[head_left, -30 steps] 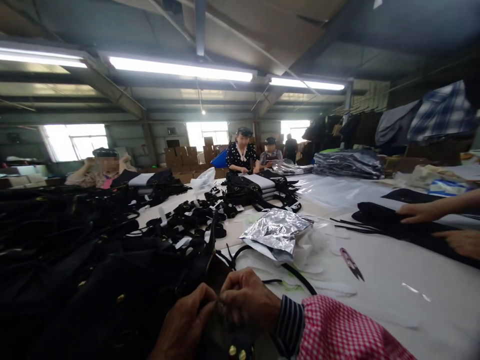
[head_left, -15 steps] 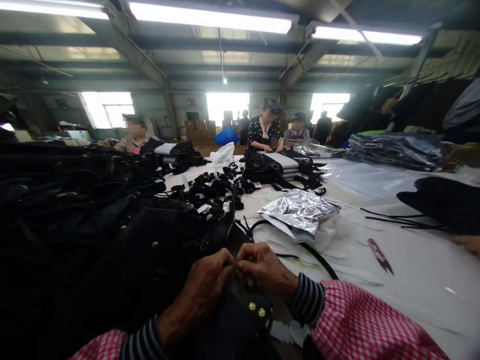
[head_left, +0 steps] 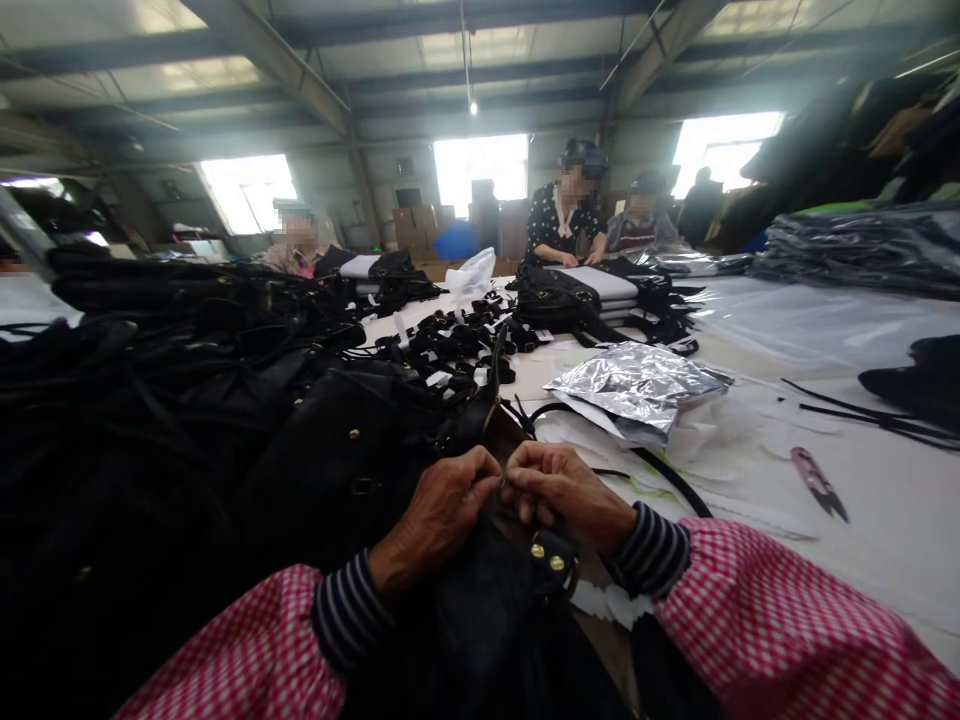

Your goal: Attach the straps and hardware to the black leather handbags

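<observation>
- While red-and-white checked sleeves (head_left: 780,590) reach in from 5 and 7 o'clock, the left hand (head_left: 439,515) and the right hand (head_left: 574,490) meet tip to tip.
- Left grip: pinched narrow, thumb against forefinger; what sits between the tips is too small to tell.
- Right grip: likewise pinched narrow, right beside the left one; I cannot tell what it holds.
- Black bag (head_left: 480,600): beneath both hands, spreading from the fingertips toward 6 o'clock, with two brass studs (head_left: 556,563) just below the right hand.
- Heaped black bags (head_left: 187,440): at 9 to 10 o'clock from the hands.
- Tagged black straps (head_left: 457,340): in a loose heap at 11 o'clock.
- Stacked black bags (head_left: 555,295): at 1 o'clock, a co-worker in a polka-dot top (head_left: 562,218) behind them.
- Crumpled silver foil packet (head_left: 637,385): at 2 o'clock, on the white worktop (head_left: 892,530).
- Pink-handled thread snips (head_left: 817,482): at 3 o'clock, well apart from the hands, blades pointing between 4 and 5.
</observation>
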Tool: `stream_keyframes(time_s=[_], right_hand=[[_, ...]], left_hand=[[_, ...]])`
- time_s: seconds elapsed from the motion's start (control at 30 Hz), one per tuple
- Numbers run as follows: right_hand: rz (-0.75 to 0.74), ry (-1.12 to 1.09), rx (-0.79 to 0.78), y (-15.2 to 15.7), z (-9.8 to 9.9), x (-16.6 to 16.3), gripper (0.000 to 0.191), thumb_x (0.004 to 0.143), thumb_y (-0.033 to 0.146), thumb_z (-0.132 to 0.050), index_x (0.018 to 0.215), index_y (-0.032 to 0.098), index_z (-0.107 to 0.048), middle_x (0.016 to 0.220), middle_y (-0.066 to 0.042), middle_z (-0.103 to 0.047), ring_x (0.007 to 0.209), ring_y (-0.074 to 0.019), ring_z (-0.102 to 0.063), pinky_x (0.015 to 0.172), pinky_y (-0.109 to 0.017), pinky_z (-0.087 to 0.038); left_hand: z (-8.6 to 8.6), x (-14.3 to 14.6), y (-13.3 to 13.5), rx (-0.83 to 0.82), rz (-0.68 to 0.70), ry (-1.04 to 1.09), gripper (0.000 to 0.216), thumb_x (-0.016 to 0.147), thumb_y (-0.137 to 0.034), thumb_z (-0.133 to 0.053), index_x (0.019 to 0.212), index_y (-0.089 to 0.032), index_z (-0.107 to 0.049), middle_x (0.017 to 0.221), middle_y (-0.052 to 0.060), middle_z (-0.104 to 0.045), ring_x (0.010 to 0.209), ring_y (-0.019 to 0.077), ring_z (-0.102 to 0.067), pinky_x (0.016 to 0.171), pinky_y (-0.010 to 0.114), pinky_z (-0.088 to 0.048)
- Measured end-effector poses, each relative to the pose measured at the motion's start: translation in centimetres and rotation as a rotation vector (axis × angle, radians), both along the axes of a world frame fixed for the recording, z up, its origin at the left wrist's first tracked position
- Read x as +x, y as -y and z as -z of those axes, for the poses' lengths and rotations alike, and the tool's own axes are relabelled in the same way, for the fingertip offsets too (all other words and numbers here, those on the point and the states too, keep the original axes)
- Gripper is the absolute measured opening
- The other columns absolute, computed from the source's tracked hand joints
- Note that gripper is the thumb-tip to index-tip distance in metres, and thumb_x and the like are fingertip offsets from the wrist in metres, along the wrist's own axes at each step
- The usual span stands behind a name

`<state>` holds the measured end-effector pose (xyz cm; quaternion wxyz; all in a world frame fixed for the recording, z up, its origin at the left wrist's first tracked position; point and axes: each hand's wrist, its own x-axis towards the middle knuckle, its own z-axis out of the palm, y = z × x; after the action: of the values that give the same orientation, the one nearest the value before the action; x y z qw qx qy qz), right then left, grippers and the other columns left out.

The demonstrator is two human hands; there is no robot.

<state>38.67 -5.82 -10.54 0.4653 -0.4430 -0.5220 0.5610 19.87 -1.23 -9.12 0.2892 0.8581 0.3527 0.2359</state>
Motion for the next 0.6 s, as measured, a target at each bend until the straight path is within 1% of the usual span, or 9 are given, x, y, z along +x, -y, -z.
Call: stream_keyframes(time_s=[0.13, 0.33, 0.4, 0.53, 0.6], right_hand=[[-0.008, 0.016, -0.003, 0.09, -0.02, 0.00, 0.030, 0.081, 0.042, -0.070, 0.082, 0.015, -0.057, 0.074, -0.003, -0.070, 0.045, -0.0060, -0.055, 0.037, -0.015, -0.029], [-0.030, 0.157, 0.011, 0.21, 0.03, -0.07, 0.027, 0.083, 0.042, -0.065, 0.081, 0.017, -0.055, 0.069, 0.001, -0.065, 0.044, -0.0064, -0.052, 0.038, -0.016, -0.028], [-0.034, 0.188, 0.031, 0.18, 0.25, -0.07, 0.025, 0.085, 0.040, -0.063, 0.081, 0.017, -0.055, 0.067, 0.001, -0.064, 0.045, -0.0063, -0.051, 0.039, -0.017, -0.029], [-0.045, 0.231, 0.092, 0.09, 0.67, -0.07, 0.019, 0.086, 0.035, -0.061, 0.080, 0.017, -0.056, 0.064, 0.002, -0.062, 0.044, -0.0064, -0.050, 0.043, -0.019, -0.035], [-0.042, 0.206, 0.062, 0.08, 0.59, -0.06, 0.020, 0.084, 0.034, -0.063, 0.079, 0.017, -0.056, 0.063, 0.002, -0.062, 0.044, -0.0062, -0.050, 0.042, -0.018, -0.034]], left_hand=[[0.14, -0.03, -0.02, 0.046, 0.009, -0.041, 0.015, 0.096, -0.024, -0.050, 0.090, -0.019, -0.063, 0.086, 0.001, -0.068, 0.080, 0.0167, -0.062, 0.073, 0.026, -0.039], [0.05, -0.08, 0.01, 0.109, 0.058, -0.151, 0.011, 0.097, -0.021, -0.050, 0.092, -0.020, -0.060, 0.088, 0.001, -0.067, 0.082, 0.0177, -0.062, 0.073, 0.026, -0.039], [0.03, -0.11, 0.03, 0.130, 0.077, -0.182, 0.011, 0.097, -0.021, -0.049, 0.094, -0.020, -0.060, 0.088, 0.001, -0.067, 0.082, 0.0180, -0.063, 0.073, 0.026, -0.039], [0.19, -0.09, 0.03, 0.199, 0.102, -0.291, 0.011, 0.097, -0.019, -0.049, 0.096, -0.019, -0.060, 0.089, 0.003, -0.067, 0.083, 0.0198, -0.063, 0.072, 0.028, -0.038], [0.27, -0.02, 0.04, 0.210, 0.098, -0.315, 0.010, 0.096, -0.018, -0.049, 0.095, -0.019, -0.059, 0.089, 0.004, -0.067, 0.082, 0.0202, -0.063, 0.071, 0.028, -0.038]])
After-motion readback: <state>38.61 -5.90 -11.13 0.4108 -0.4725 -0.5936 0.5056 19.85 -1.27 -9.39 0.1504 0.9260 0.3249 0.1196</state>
